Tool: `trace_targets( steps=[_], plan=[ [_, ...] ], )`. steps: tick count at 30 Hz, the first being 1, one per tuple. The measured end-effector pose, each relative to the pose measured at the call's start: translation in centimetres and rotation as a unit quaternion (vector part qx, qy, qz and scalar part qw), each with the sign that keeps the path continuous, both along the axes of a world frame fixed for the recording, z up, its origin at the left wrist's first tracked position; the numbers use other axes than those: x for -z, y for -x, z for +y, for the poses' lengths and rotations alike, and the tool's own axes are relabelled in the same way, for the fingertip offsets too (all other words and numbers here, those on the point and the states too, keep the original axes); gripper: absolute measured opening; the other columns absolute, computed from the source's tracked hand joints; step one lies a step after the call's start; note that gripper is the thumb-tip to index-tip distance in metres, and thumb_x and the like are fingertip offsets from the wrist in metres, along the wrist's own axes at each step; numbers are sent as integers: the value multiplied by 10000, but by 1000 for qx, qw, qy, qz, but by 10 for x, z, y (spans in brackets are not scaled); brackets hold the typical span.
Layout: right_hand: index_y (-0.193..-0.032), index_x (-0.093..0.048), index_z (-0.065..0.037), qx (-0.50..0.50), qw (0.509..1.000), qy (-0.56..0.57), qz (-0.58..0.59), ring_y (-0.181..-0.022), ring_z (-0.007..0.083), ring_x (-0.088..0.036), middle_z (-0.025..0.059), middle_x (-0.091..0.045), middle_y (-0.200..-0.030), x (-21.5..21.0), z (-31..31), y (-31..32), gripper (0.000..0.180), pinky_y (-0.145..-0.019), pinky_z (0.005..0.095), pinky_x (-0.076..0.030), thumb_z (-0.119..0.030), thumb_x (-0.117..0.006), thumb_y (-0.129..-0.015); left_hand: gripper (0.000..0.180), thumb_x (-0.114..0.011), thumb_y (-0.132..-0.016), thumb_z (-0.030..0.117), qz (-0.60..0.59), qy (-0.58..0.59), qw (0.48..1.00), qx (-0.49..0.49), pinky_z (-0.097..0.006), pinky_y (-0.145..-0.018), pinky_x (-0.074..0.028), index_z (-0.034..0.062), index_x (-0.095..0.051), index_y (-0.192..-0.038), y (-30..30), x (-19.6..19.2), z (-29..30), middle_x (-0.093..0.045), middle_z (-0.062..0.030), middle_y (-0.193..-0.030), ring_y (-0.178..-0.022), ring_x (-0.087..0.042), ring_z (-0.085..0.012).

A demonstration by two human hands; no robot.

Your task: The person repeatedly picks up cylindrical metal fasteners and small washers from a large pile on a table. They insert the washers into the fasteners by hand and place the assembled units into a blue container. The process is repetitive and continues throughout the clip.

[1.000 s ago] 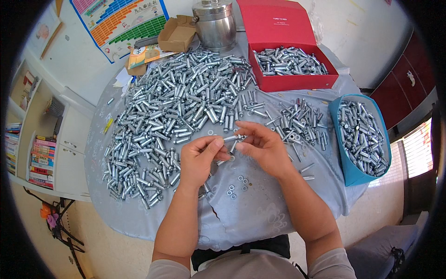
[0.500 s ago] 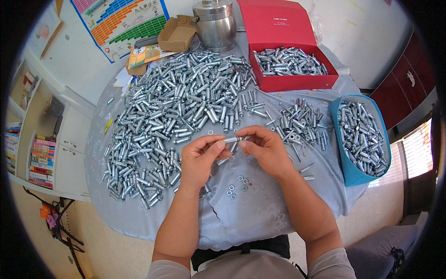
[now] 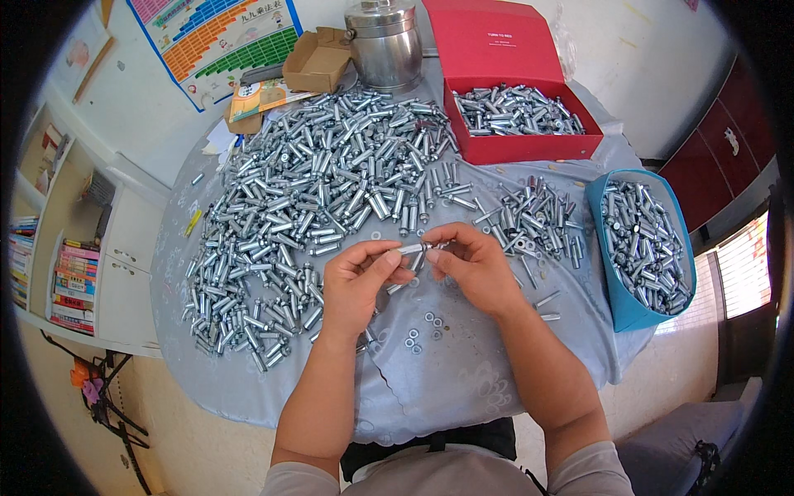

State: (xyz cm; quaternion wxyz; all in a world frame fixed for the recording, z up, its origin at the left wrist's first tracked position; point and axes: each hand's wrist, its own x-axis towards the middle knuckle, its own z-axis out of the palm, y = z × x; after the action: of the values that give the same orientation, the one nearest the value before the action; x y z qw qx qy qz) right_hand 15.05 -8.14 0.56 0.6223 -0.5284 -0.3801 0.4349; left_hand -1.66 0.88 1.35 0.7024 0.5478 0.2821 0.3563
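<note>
Over the middle of the table, both hands hold one silver expansion bolt point(image 3: 411, 248) lying roughly level between them. My left hand point(image 3: 354, 279) is closed, its thumb and fingers pinching the sleeve end. At the other end, my right hand point(image 3: 473, 269) pinches the bolt near its tip, and the fingertips partly hide the nut end. Several loose hex nuts point(image 3: 436, 323) lie on the cloth just below the hands. A wide heap of expansion bolts point(image 3: 331, 169) spreads to the left and far side. A smaller pile of bolts and washers point(image 3: 538, 217) lies beyond my right hand.
A red box point(image 3: 529, 149) with its lid raised holds many bolts at the back. A teal bin point(image 3: 617, 285) full of bolts stands at the right edge. Behind the heap are a metal pot point(image 3: 385, 54) and a cardboard box point(image 3: 316, 76). A grey cloth point(image 3: 471, 372) covers the table.
My right fingertips have shifted very slightly on the bolt. Both hands otherwise keep their place, and the piles and boxes are unchanged.
</note>
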Motion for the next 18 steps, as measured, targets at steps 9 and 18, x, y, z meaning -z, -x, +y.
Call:
trace_targets(
  steps=[9, 18],
  plan=[
    [-1061, -636, -9, 22, 998, -26, 47, -664, 75, -557, 9, -612, -812, -1, 1, 3, 185, -616, 222, -466, -91, -647, -895, 195, -625, -897, 89, -6, 14, 1000, -2, -291, -677, -579, -35, -653, -1047, -1, 1, 1, -691, -140, -889, -710, -687, -185],
    [-1053, -639, -12, 24, 998, -8, 64, -657, 78, -555, 3, -589, -797, -8, 1, 5, 173, -610, 231, -465, -94, -633, -900, 182, -629, -896, 53, -11, 16, 1000, 5, -275, -683, -576, -38, -649, -1051, -1, 0, 0, -697, -126, -896, -726, -692, -175]
  ],
)
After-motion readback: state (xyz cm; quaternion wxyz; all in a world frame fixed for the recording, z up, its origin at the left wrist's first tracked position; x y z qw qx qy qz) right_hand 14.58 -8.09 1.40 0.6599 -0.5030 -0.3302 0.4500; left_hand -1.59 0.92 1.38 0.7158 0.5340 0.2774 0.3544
